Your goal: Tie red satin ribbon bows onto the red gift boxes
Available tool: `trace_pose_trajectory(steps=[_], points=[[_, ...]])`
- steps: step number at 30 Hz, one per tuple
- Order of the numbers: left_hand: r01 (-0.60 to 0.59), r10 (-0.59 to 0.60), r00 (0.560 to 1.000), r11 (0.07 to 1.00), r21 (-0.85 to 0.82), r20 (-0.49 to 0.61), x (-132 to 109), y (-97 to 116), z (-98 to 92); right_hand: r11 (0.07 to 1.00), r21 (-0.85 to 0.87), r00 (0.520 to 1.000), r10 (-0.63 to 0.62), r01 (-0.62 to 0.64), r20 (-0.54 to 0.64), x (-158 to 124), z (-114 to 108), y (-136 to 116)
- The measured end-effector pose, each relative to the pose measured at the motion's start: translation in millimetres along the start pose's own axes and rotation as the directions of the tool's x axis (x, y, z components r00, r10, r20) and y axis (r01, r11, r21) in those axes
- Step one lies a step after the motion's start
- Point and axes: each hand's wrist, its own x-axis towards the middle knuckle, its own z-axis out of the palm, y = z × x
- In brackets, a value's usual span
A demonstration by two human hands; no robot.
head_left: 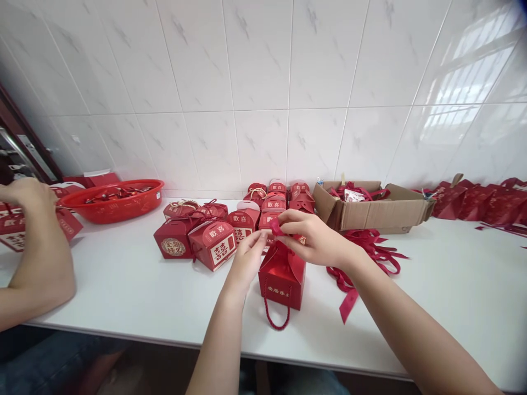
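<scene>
A small red gift box (281, 278) stands upright on the white table (453, 285) right in front of me, a red cord handle hanging from its front. Both my hands are above its top. My left hand (247, 258) pinches at the box's top from the left. My right hand (315, 237) pinches a small red ribbon piece (276, 227) over the box. The fingers of both hands are closed together.
Several finished red boxes (214, 236) are grouped behind. A cardboard carton (379, 211) with ribbons sits back right, loose red ribbons (370, 258) beside it. A red basket (115, 200) stands at left. Another person's arm (39, 258) works at the far left. More red boxes (486, 203) line the right wall.
</scene>
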Motion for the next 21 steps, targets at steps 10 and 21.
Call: trace_pose_trajectory(steps=[10, 21], points=[[0.077, 0.003, 0.967, 0.951, -0.301, 0.256, -5, 12, 2.8, 0.962, 0.266, 0.996, -0.071, 0.054, 0.056, 1, -1, 3], [0.108, -0.103, 0.994, 0.969, -0.224, 0.032, -10, 12, 11.5, 0.749, 0.654, 0.994, 0.076, -0.105, 0.072, -9, 11, 20]])
